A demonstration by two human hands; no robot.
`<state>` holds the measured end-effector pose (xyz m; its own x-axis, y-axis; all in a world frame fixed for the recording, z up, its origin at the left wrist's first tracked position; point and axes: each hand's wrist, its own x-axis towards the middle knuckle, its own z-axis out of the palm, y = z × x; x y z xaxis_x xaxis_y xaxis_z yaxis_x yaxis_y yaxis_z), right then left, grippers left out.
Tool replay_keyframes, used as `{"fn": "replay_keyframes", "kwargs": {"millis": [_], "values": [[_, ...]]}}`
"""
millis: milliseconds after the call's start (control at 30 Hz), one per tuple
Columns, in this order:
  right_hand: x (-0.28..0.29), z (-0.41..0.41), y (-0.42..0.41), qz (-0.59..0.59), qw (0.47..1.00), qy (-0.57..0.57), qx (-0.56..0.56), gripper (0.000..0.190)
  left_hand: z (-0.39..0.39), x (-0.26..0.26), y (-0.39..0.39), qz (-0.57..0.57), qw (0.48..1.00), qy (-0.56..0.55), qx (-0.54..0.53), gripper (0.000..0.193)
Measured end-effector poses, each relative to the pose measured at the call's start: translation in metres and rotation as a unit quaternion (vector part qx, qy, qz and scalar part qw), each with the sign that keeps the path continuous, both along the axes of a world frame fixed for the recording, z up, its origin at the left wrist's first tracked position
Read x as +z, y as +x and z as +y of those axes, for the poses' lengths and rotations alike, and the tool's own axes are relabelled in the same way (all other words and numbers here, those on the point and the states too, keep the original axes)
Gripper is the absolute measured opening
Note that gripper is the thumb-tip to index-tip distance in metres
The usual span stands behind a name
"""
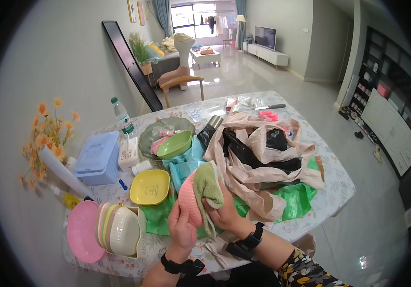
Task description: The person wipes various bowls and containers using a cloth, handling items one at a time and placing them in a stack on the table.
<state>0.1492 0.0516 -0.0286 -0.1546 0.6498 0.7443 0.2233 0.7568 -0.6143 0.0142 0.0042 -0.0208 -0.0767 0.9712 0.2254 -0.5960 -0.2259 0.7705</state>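
A ribbed pink plastic bowl [189, 195] is held tilted over the near part of the table by my left hand [184, 222], its fingers on the lower left side. My right hand [225, 211] grips a green cloth [211, 183], which is draped over the bowl's right side and hides part of it. Left of the hands lies a yellow square dish [150, 187]. A white rack [141, 233] at the near left holds several bowls [125, 229] on edge, and a pink plate [84, 231] leans beside it.
Crumpled beige, black and green bags [263, 154] cover the right side of the floral tablecloth [331, 172]. A blue lidded basket [98, 158], a water bottle [123, 116] and a glass dish [148, 132] holding a green bowl [174, 144] stand farther back. A knife [275, 106] lies at the far edge.
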Motion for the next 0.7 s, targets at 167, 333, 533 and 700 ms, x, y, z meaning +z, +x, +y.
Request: {"fn": "replay_keyframes", "kwargs": {"millis": [167, 333, 533, 700], "values": [[-0.001, 0.0, -0.004, 0.0, 1.0, -0.004, -0.016, 0.036, -0.001, 0.01, -0.002, -0.042, 0.996, -0.027, 0.068, 0.033], [-0.003, -0.01, -0.012, 0.003, 0.993, -0.119, 0.001, 0.033, 0.004, 0.022, -0.012, -0.099, 0.99, -0.016, 0.1, 0.035], [0.001, -0.024, -0.026, -0.039, 0.995, -0.054, 0.073, 0.039, 0.01, 0.02, -0.022, -0.124, 0.979, 0.015, 0.161, 0.037], [0.002, -0.024, -0.025, -0.075, 0.988, 0.038, 0.133, 0.046, 0.005, 0.02, -0.015, -0.074, 0.992, -0.037, 0.101, 0.039]]}}
